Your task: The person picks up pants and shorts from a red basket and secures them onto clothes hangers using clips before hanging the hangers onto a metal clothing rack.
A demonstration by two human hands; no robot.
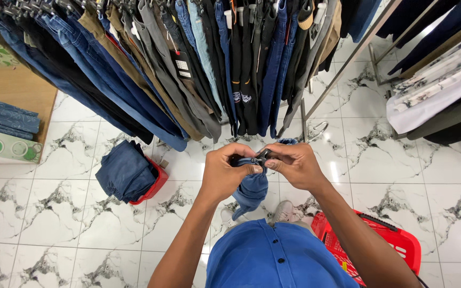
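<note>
Closest to the wearer, a blue buttoned shirt (273,258) fills the bottom of the view, with a red basket (396,242) on the floor just to its right. Above it both forearms rise to meet over a pair of blue jeans (252,189), which hangs bunched from the hands above the marble floor (54,213). The left hand (228,173) has its fingers (246,169) curled tight around the top of the denim, thumb pressed across it. The right hand (294,165) meets it, its fingers (273,156) pinched together on a small dark clip hanger (262,155) at the waistband. Off to the left, a second red basket (153,186) holds folded blue denim (125,170). Farther back, a rack of hanging trousers (188,64) in blue, black, grey and tan spans the top.
</note>
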